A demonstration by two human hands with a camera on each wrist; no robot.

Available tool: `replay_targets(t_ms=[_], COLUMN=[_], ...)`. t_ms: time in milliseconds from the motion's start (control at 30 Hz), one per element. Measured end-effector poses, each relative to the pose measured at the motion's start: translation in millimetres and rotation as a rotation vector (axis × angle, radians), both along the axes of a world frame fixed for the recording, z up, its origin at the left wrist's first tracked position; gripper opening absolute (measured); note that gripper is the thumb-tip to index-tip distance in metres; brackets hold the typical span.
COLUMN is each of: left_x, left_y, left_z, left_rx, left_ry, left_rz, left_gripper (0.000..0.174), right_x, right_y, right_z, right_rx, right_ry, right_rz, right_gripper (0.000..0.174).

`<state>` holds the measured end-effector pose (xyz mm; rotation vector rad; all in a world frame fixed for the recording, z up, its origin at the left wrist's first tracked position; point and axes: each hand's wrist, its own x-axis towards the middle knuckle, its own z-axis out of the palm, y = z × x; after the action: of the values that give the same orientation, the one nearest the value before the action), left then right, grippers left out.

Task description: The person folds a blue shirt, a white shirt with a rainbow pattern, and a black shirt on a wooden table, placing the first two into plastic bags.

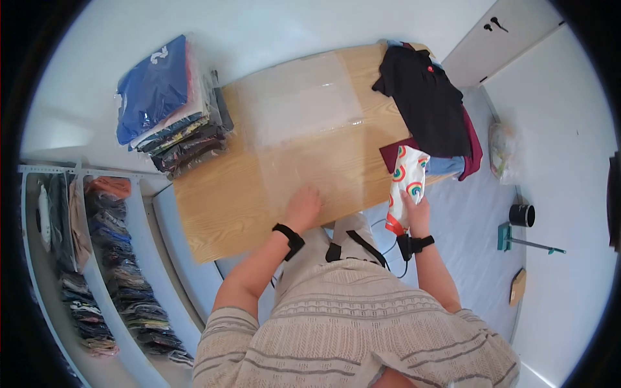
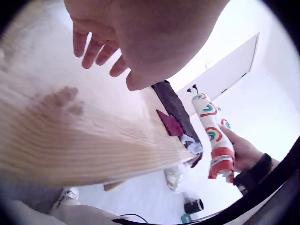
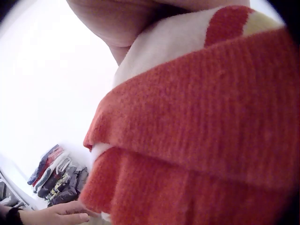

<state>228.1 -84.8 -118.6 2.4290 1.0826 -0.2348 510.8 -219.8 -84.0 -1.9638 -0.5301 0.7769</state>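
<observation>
A white knitted garment [image 1: 409,176] with rainbow patterns and a red ribbed edge is folded into a long bundle. The right hand [image 1: 418,215] grips it beside the table's right front edge; its red ribbing [image 3: 197,122] fills much of the right wrist view. Flat on the wooden table [image 1: 213,220] lies a clear plastic bag [image 1: 297,103]. The left hand [image 1: 305,205] is over the bag's near part with its fingers extended; in the left wrist view the left hand [image 2: 122,42] hangs above the table surface, holding nothing.
Bagged clothes [image 1: 155,97] are stacked at the table's left back. A black shirt [image 1: 427,97] lies over maroon and blue clothes at the right. Shelves [image 1: 97,258] of folded clothes stand at the left. A black bin [image 1: 521,215] is on the floor at the right.
</observation>
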Motion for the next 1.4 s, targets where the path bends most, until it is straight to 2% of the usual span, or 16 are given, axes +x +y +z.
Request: replay_targets(t_ms=[33, 100, 167, 233, 333, 400, 633, 733, 833, 900, 933, 1000, 1067, 1133, 1300, 1400], left_x=[-10.6, -38.3, -59.0, -60.0, -51.7, -48.1, -46.7, -46.4, -46.8, -44.2, -42.8, -39.5, -36.6, -33.7, -21.2, -14.9], left_y=[1.5, 4.7, 0.3, -8.1, -14.1, -15.8, -30.5, -30.4, -27.1, -17.1, -15.5, -12.5, -7.3, -1.9, 6.1, 6.0], left_z=[-5.1, -17.6, -34.4, -31.1, -20.6, -16.4, -34.5, -34.2, -40.0, -40.0, -33.8, -14.5, -2.0, 0.4, 10.0, 24.3], left_rx=[-0.009, 0.181, 0.209, 0.237, 0.259, 0.152, 0.21, 0.229, 0.305, 0.407, 0.406, 0.228, 0.219, 0.212, 0.403, 0.436], left_ry=[0.005, -0.168, -0.143, -0.123, -0.134, -0.181, -0.208, -0.181, -0.188, -0.12, -0.119, -0.002, -0.04, -0.077, -0.319, -0.362], left_rz=[-0.006, 0.137, 0.122, 0.108, 0.224, -0.158, -0.03, -0.035, -0.031, -0.096, -0.096, -0.019, 0.013, 0.044, 0.2, 0.177], left_gripper=[0.052, 0.047, 0.047, 0.047, 0.046, 0.047, 0.047, 0.05, 0.051, 0.049, 0.049, 0.049, 0.05, 0.05, 0.047, 0.044], right_x=[0.2, 1.1, -1.0, -3.4, -9.5, -13.1, -22.9, -24.8, -28.5, -34.5, -38.8, -46.9, -50.4, -55.6, -62.2, -66.5], right_y=[-0.8, -2.5, -3.0, -2.8, 0.5, 2.1, 4.3, 4.2, 4.4, 6.9, 8.5, 11.7, 11.4, 15.3, 26.0, 37.4], right_z=[-5.5, -10.8, -10.8, -8.3, 4.2, 11.0, 24.9, 18.4, 17.9, 22.9, 27.7, 36.7, 26.8, 31.2, 20.7, 22.2], right_rx=[0.066, 0.041, 0.031, 0.035, 0.036, 0.082, 0.007, 0.081, 0.075, 0.05, 0.049, 0.011, 0.084, -0.16, -0.136, -0.13], right_ry=[0.055, 0.041, 0.049, 0.059, 0.058, 0.094, 0.104, 0.147, 0.185, 0.197, 0.198, 0.009, -0.033, -0.328, -0.463, -0.509], right_rz=[0.0, 0.003, 0.007, 0.001, 0.004, 0.01, 0.016, 0.05, 0.13, 0.34, 0.34, 0.601, 0.682, 0.959, 1.075, 1.11], right_gripper=[0.039, 0.04, 0.041, 0.041, 0.04, 0.037, 0.032, 0.032, 0.033, 0.037, 0.037, 0.037, 0.04, 0.033, 0.032, 0.035])
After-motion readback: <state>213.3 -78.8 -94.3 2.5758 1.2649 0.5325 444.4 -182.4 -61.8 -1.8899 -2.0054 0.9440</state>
